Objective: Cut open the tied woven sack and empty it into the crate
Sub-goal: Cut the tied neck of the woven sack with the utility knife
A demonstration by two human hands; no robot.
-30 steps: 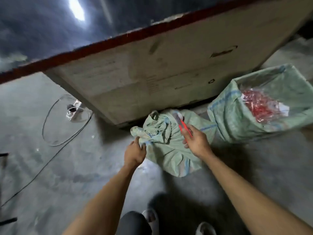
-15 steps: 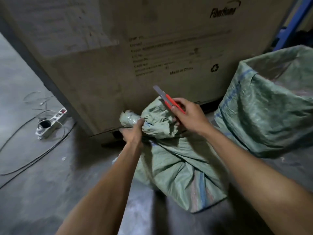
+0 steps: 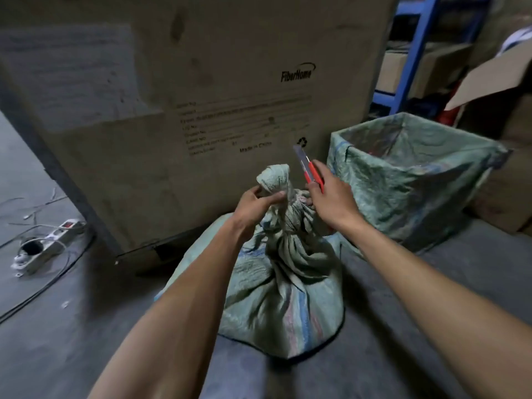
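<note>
— What's nearest?
— Two bare forearms reach up from the bottom of the frame to the sack point(image 3: 283, 286), which stands on the floor point(image 3: 72, 326) at centre, still tied.
— And the hands?
— The left hand point(image 3: 253, 207) grips the twisted neck just below its knotted top, fingers point(image 3: 276, 196) curled round the cloth. The right hand point(image 3: 331, 200) clenches a red knife point(image 3: 308, 168), blade pointing up, just right of the knot; I can't tell if the blade touches it.
— Behind that?
— A lined crate point(image 3: 414, 180) stands open at right, just beside the sack. A big carton point(image 3: 187, 96) fills the back; a power strip point(image 3: 46, 246) lies at left; blue shelving point(image 3: 414, 50) stands at upper right.
</note>
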